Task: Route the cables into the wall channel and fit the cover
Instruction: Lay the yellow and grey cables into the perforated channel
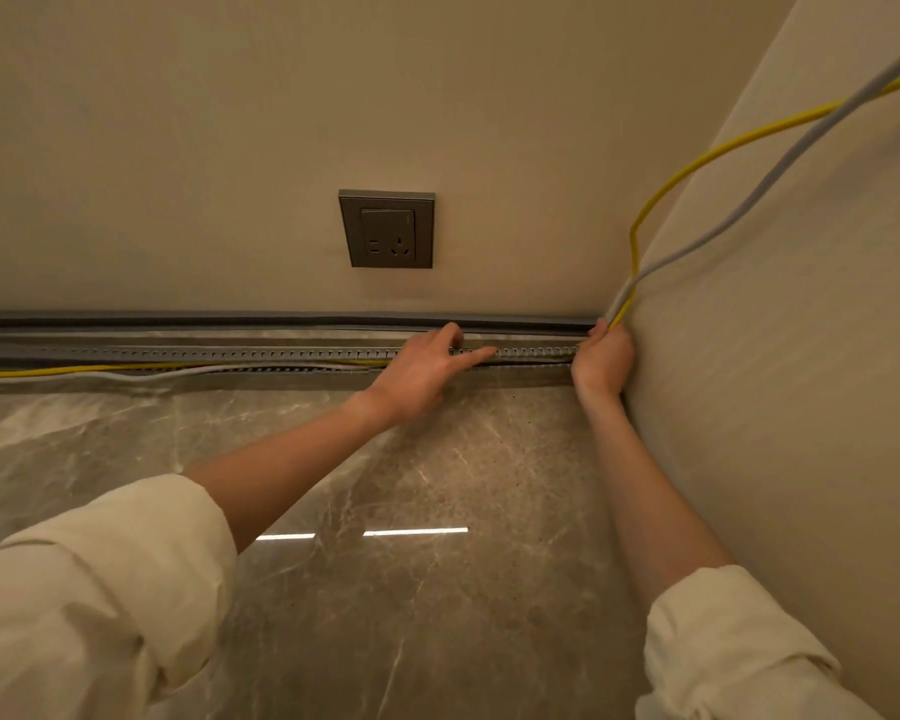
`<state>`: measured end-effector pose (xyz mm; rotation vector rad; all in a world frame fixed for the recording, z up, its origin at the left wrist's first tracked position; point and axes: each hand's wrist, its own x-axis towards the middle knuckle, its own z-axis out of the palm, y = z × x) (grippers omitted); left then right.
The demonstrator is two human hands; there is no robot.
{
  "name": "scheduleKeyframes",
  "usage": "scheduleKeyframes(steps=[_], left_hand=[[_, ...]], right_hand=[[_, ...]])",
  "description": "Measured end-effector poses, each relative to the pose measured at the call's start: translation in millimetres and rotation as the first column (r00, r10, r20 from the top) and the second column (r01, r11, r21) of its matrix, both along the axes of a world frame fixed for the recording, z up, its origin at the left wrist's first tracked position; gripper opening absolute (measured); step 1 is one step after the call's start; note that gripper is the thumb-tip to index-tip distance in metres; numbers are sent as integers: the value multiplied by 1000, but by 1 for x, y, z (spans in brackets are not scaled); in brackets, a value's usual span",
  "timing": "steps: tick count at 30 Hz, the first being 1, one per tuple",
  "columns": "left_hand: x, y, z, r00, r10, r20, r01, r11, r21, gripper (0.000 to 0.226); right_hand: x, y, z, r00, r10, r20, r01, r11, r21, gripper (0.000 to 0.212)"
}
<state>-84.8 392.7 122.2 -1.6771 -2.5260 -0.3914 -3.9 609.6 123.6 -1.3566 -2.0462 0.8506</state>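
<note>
A grey slotted cable channel (pixel 204 352) lies open along the foot of the wall, on the floor. A yellow cable (pixel 692 166) and a grey cable (pixel 780 171) come down from the upper right into the corner. Both cables also run along the channel's front edge to the left, the yellow cable (pixel 74 370) above the grey cable (pixel 126 377). My right hand (pixel 602 358) is closed on both cables in the corner, at the channel's right end. My left hand (pixel 427 367) rests on the channel, fingers spread, forefinger pressing along the slotted wall. No cover is in view that I can tell apart.
A dark wall socket (pixel 387 228) sits above the channel. A dark skirting strip (pixel 230 321) runs along the wall base. A side wall (pixel 801 356) closes the right. The glossy marble floor (pixel 385 511) spreads in front.
</note>
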Motion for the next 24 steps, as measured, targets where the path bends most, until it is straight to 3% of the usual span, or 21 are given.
scheduleKeyframes(steps=[5, 10, 19, 24], left_hand=[[-4, 19, -5, 996, -14, 84, 16, 1000, -24, 75], [-7, 20, -13, 998, -31, 51, 32, 999, -22, 71], [-6, 17, -20, 992, 21, 122, -22, 1000, 11, 61], [-8, 9, -21, 981, 90, 170, -95, 995, 22, 52]], right_hand=[[3, -2, 4, 994, -24, 102, 19, 999, 49, 31], [7, -4, 0, 995, -14, 99, 10, 999, 39, 32], [23, -44, -11, 989, -82, -125, 86, 996, 23, 32], [32, -84, -25, 1000, 11, 7, -11, 998, 62, 41]])
